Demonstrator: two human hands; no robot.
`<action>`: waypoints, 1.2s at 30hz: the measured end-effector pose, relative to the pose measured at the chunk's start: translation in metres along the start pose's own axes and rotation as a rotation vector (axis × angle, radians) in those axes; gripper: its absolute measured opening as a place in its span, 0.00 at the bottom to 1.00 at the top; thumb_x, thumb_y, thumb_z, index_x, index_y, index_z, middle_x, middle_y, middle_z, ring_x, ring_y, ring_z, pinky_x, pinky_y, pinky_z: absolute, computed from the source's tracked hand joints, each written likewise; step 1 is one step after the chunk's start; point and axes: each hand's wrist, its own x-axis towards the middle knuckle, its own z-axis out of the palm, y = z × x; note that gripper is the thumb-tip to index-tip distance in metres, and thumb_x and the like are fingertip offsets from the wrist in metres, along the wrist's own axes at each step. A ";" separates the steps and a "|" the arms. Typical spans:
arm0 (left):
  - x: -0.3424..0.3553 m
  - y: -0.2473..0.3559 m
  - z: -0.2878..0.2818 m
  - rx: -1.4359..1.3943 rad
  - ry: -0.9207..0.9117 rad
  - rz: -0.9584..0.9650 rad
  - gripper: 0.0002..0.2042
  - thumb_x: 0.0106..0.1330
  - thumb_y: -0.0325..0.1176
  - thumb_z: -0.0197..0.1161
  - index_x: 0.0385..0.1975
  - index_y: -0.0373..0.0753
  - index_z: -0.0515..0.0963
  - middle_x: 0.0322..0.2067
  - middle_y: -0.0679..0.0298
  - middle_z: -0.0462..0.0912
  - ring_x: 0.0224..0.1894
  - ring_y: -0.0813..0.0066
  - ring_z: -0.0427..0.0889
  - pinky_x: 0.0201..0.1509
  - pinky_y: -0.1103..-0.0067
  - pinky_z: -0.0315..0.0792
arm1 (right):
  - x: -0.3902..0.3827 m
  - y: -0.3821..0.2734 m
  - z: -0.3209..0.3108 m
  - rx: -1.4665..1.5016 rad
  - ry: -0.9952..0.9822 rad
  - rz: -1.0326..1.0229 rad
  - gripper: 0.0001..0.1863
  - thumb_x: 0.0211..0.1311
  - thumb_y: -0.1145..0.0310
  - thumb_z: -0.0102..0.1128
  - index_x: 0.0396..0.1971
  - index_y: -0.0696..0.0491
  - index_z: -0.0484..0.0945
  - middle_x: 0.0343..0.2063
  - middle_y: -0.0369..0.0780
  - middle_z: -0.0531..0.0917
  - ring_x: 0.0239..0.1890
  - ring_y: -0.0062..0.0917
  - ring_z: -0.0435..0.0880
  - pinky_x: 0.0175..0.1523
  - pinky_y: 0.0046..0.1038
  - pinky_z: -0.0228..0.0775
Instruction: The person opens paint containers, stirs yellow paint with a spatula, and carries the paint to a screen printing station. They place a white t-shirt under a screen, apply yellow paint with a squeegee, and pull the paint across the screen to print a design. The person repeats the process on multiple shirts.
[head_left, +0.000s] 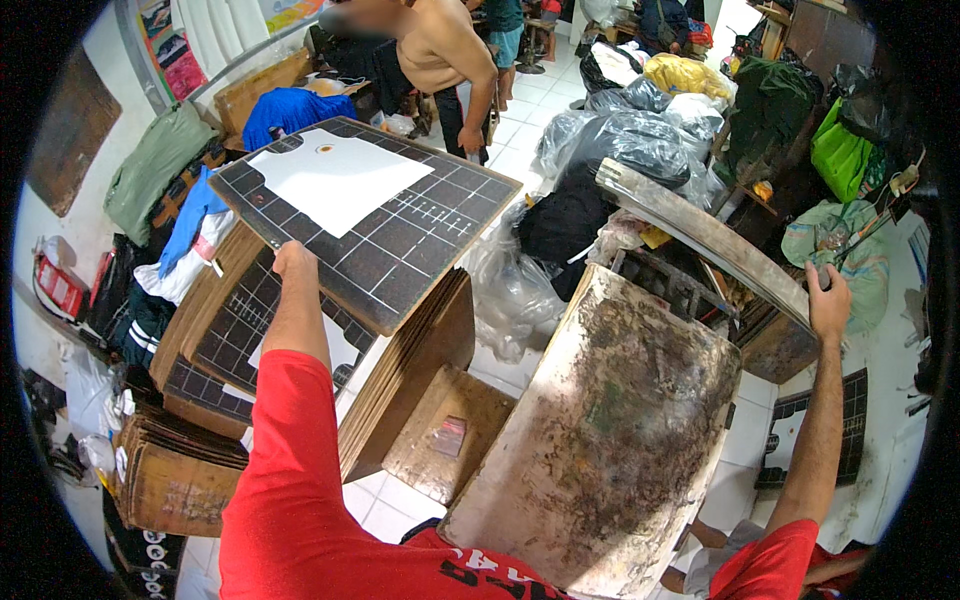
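Note:
My left hand [295, 260] is closed on the near left edge of a black board [400, 265] with a white grid. A white cut fabric piece [335, 185], shaped like a shirt panel with a small round mark, lies flat on it. The board is held up over stacks of similar boards. My right hand [828, 300] grips the near end of a long, thick raised lid [710, 235]; a dark part shows between its fingers. Below that lid lies a stained, whitish flat bed [620, 420], with nothing resting on it. The lid's underside is mostly hidden.
Brown-edged boards [410, 375] stand stacked at left, one with another white piece. Plastic-wrapped bundles [630, 140] crowd the far middle. A shirtless person [445, 60] stands beyond the board. Another gridded board [812, 430] leans at right, near someone's partly hidden limbs.

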 end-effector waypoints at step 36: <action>0.043 -0.039 -0.048 0.146 0.012 0.126 0.28 0.75 0.45 0.58 0.49 0.15 0.76 0.59 0.39 0.79 0.56 0.50 0.83 0.59 0.63 0.77 | -0.002 -0.001 0.004 0.073 0.046 -0.057 0.38 0.63 0.39 0.66 0.55 0.63 0.82 0.53 0.56 0.84 0.57 0.48 0.82 0.63 0.41 0.71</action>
